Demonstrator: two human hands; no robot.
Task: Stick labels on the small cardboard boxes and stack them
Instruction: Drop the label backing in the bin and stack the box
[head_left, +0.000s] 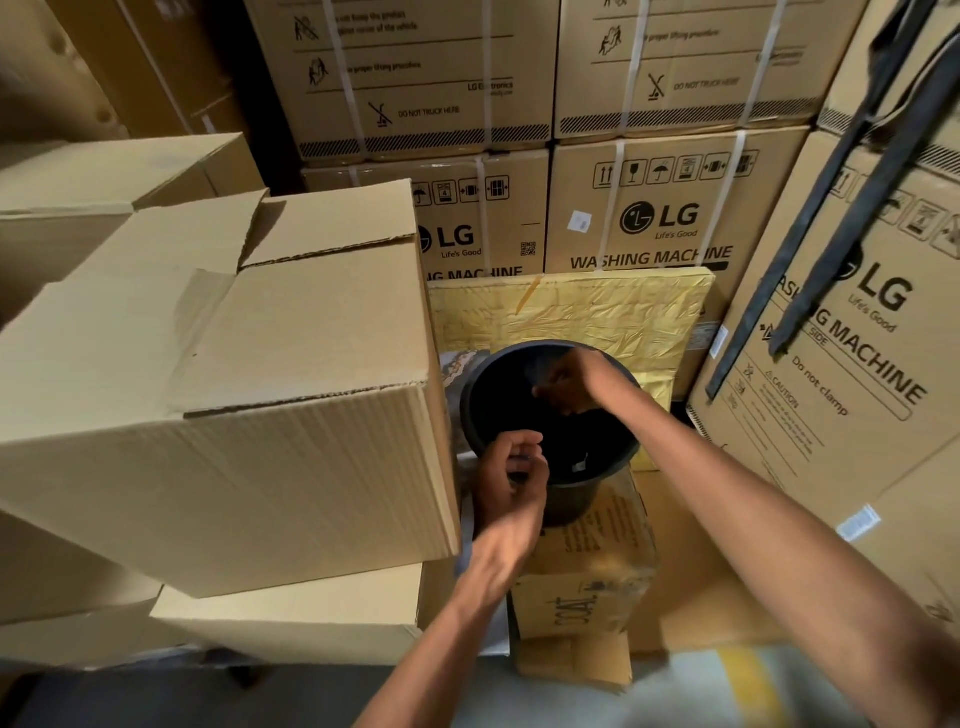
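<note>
Both hands are at a round black plastic bucket (524, 410) that stands on a printed brown carton (587, 566) at about five o'clock from the frame's centre. The right hand (569, 384) reaches over the far rim and down into the dark interior, fingers bunched as if pinching something, though what they hold, if anything, cannot be told against the black. The left hand (514, 478) sits at the near rim at six o'clock of the bucket, fingers curled closed around a small dark item that is too blurred to name. The plain tan cardboard boxes (234, 395), the things to be labelled, are stacked at nine o'clock, just beside the bucket, their top flaps unsealed and no label visible on any face shown. This looks like fetching or discarding something at the bucket between labels. To do it well, the left hand should steady the rim so the bucket does not tip off the carton, and the right should lift straight up to clear the rim. The big washing machine cartons (649, 223) at twelve o'clock are only backdrop.
</note>
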